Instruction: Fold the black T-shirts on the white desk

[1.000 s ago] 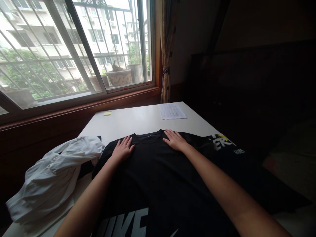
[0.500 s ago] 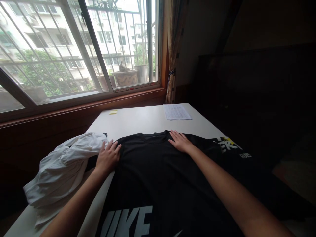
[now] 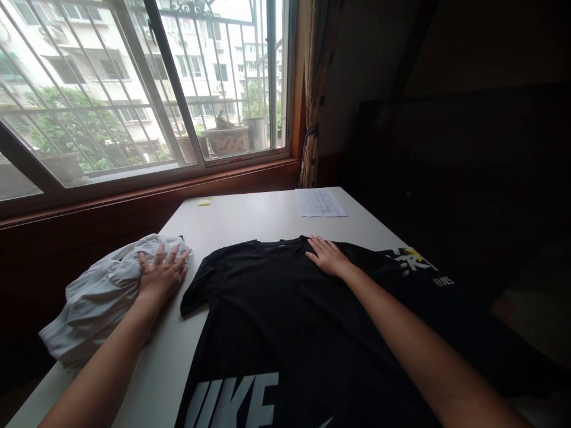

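Note:
A black T-shirt (image 3: 267, 309) with large grey letters lies spread over the white table (image 3: 254, 217), its neckline toward the far side. My right hand (image 3: 328, 255) rests flat on the shirt's shoulder beside the collar, fingers stretched out. On the left, my left hand (image 3: 163, 270) presses with spread fingers on a crumpled heap of white and light grey cloth (image 3: 98, 303). Between that heap and the shirt's left sleeve (image 3: 203, 282) a strip of tabletop shows. The right sleeve merges with more dark cloth bearing white and yellow print (image 3: 414, 261).
Printed paper sheets (image 3: 321, 203) lie at the table's far right. A small yellow sticky note (image 3: 204, 202) is near the far left edge. Beyond stand a barred window (image 3: 178, 89) and a tied curtain (image 3: 311, 119). The right side of the room is very dark.
My left hand has moved left from the shirt's shoulder onto the white cloth, which has shifted left and bunched up. The shirt's left sleeve is now uncovered. My right hand has hardly moved.

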Tool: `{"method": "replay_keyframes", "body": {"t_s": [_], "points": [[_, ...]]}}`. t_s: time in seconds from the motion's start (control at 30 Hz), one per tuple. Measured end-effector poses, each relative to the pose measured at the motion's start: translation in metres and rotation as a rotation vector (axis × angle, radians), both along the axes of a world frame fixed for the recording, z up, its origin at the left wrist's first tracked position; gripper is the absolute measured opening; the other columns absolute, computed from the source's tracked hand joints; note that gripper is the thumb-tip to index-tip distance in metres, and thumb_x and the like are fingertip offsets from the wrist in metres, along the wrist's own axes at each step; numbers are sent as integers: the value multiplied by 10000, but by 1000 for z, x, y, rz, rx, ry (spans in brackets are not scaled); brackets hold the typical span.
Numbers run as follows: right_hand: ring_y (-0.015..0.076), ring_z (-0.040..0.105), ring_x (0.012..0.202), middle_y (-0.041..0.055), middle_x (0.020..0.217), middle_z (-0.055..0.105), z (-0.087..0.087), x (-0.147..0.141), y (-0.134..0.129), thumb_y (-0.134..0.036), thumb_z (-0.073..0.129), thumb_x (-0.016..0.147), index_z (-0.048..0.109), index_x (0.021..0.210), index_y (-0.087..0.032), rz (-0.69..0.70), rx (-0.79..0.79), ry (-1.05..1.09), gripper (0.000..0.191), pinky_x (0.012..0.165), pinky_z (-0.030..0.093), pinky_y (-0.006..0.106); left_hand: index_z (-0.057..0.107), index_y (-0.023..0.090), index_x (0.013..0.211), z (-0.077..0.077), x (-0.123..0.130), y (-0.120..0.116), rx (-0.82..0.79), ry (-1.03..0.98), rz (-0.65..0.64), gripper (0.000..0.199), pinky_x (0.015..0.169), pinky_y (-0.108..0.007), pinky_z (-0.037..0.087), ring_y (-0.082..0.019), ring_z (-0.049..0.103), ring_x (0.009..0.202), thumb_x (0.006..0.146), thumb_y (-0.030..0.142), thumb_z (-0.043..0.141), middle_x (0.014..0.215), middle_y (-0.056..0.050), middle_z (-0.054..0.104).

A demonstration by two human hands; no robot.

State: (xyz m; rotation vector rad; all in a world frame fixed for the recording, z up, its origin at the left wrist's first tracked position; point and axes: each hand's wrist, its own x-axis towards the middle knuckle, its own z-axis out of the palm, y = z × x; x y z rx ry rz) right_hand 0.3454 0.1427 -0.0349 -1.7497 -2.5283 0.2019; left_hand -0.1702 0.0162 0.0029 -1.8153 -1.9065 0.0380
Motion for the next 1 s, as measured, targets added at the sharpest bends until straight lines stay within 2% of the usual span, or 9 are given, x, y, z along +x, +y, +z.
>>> {"method": "replay_keyframes", "body": {"t_s": [0.17,0.3,0.4,0.47,0.53,0.67,0.8,0.9,1.0], "points": [[224,106,1565,15,1700,127,1,0,0,-653,154,991,203,1629,-209,-2,-1,-3,779,1269,106,453,563,318,1428,5,2,10,-11,-27,56,465,1134,-751,-17,-392,218,1499,1011,391,372,1595,-81,413],[215,100,1566,6,1700,115,0,0,0,-662,149,989,198,1630,-209,-4,-6,-6,786,1271,97,444,595,256,1386,14,27,7,64,-127,34,487,1151,-730,32,-392,292,1462,1032,455,327,1499,-115,525],[213,100,1566,10,1700,120,-1,0,1,-660,144,991,200,1629,-198,2,0,-7,790,1271,95,444,564,173,1407,15,55,0,51,-182,-84,577,1169,-591,223,-366,459,1332,1012,538,355,1334,-163,630],[214,106,1565,13,1699,123,-1,1,1,-654,147,993,208,1627,-196,5,8,-7,784,1271,96,445,519,158,1449,11,68,-4,-15,-190,-118,606,1069,-493,383,-348,549,1199,989,534,401,1234,-167,663],[214,110,1565,15,1699,125,-1,1,1,-648,153,994,215,1625,-203,3,13,-7,775,1269,99,446,492,177,1475,6,71,-7,-58,-162,-103,567,968,-455,447,-346,570,1138,975,436,432,1211,-160,663],[213,109,1565,9,1700,130,-2,1,2,-655,158,993,213,1626,-236,-2,1,0,761,1270,95,442,456,202,1509,4,50,-8,12,-73,-66,575,996,-511,410,-385,485,1275,937,178,404,1448,-171,530],[214,103,1565,4,1701,128,-2,1,2,-655,158,993,217,1625,-245,0,8,9,756,1270,99,444,467,205,1504,13,35,-11,80,-104,-58,576,1056,-555,366,-412,367,1396,940,128,374,1561,-150,418],[216,108,1565,12,1699,131,-3,1,1,-650,155,995,216,1625,-214,3,6,9,769,1270,100,453,533,205,1450,22,50,-10,63,-166,-162,521,1104,-551,354,-379,391,1392,955,147,383,1502,-143,493],[215,113,1564,13,1699,133,-3,1,1,-646,156,996,217,1625,-210,5,14,8,767,1271,100,449,584,230,1404,21,84,0,-72,-243,-361,457,1134,-473,379,-303,481,1339,985,208,402,1389,-102,605]]}}
